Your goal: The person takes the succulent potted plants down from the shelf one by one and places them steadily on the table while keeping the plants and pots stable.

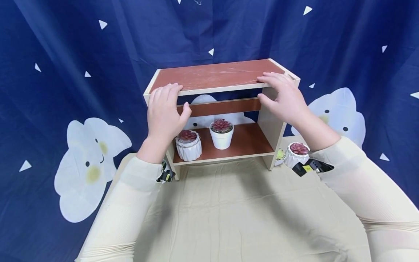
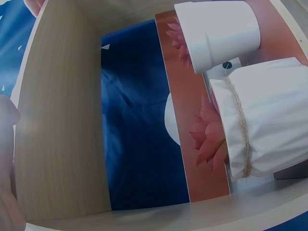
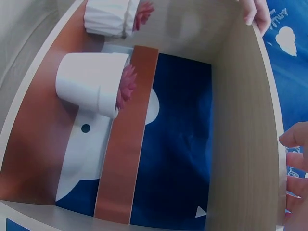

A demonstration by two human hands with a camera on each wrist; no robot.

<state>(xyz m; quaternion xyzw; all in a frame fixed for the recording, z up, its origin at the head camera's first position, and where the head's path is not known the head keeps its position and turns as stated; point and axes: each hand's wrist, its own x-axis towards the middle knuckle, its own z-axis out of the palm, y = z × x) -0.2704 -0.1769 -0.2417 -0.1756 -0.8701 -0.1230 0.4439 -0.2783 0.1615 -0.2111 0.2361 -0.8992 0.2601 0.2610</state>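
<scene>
A small wooden shelf with a reddish-brown top and pale edges stands on the cloth-covered table. At its top left front corner my left hand rests with fingers over the edge, thumb apart in front. Opposite, my right hand lies across the right front edge of the top, fingers extended, thumb hanging in front. On the lower board sit two potted succulents: a ribbed white pot with twine at the left, and a smooth white pot near the middle.
Right of the shelf stand another white pot with a red succulent and a small yellow-green plant. A beige cloth covers the table. Behind hangs a dark blue curtain with clouds and triangles.
</scene>
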